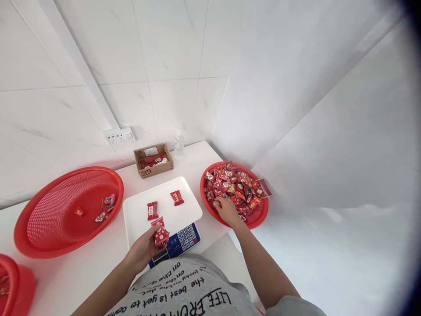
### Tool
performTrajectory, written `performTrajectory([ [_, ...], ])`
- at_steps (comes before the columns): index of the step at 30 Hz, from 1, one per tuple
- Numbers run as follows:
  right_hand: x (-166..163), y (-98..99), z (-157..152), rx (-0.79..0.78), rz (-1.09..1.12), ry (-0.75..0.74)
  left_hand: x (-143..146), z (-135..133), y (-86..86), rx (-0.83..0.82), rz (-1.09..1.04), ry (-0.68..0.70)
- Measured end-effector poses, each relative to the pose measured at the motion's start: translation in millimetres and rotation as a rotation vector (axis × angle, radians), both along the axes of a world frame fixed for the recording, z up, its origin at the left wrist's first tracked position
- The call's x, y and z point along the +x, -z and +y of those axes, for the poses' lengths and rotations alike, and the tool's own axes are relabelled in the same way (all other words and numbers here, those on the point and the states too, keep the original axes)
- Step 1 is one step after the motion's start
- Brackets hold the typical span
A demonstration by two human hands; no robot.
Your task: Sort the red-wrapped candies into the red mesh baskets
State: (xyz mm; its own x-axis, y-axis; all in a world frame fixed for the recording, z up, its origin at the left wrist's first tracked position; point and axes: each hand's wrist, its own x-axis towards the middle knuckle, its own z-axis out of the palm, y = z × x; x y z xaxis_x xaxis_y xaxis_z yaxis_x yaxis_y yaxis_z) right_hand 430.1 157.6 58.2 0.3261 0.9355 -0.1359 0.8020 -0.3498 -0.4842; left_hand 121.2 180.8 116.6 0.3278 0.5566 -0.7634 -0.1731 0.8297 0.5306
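Note:
My left hand (pixel 146 248) is closed on a red candy packet with white dots (pixel 161 231), held over the near edge of the white scale tray (pixel 138 224). Two small red wrapped candies lie on that tray: one with a pale label (pixel 152 210) and one with yellowish print (pixel 176 198). On the right, my right hand (pixel 226 210) reaches over the near rim of a red basket (pixel 205 164) heaped with red wrapped candies (pixel 235 184). Its fingers are bent together among the wrappers, and whatever they pinch is hidden.
A large red basket (pixel 39 193) with a few packets stands left, another red container (pixel 26 285) at lower left. Behind the tray sit a cardboard box (pixel 158 171) of packets and a clear bottle (pixel 179 145). The scale's blue keypad (pixel 184 240) faces me. Walls bound the table.

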Motion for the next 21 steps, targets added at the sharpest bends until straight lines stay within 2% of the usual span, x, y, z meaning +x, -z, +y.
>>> performTrajectory([
  [2, 6.8, -1.7, 4.3, -0.004, 0.035, 0.05, -1.0, 0.6, 0.1, 0.004, 0.013, -0.011],
  [7, 23.8, -0.1, 22.0, 0.155, 0.061, 0.265, 0.2, 1.1, -3.7, -0.002, 0.025, -0.014],
  [9, 27.2, 2.4, 27.5, 0.137, 0.133, 0.309, 0.3, 0.5, -4.2, -0.009, 0.007, -0.004],
  [12, 29.1, 6.7, 30.5, 0.096, 0.25, 0.354, -0.3, -0.3, -3.2, -0.017, -0.001, -0.009],
  [17, 30.4, 13.8, 27.0, 0.111, 0.248, 0.376, -0.1, 0.0, -2.9, -0.024, 0.025, -0.001],
  [21, 29.7, 10.6, 24.4, 0.13, 0.359, 0.365, 0.0, 0.8, -3.0, -0.023, 0.03, 0.028],
])
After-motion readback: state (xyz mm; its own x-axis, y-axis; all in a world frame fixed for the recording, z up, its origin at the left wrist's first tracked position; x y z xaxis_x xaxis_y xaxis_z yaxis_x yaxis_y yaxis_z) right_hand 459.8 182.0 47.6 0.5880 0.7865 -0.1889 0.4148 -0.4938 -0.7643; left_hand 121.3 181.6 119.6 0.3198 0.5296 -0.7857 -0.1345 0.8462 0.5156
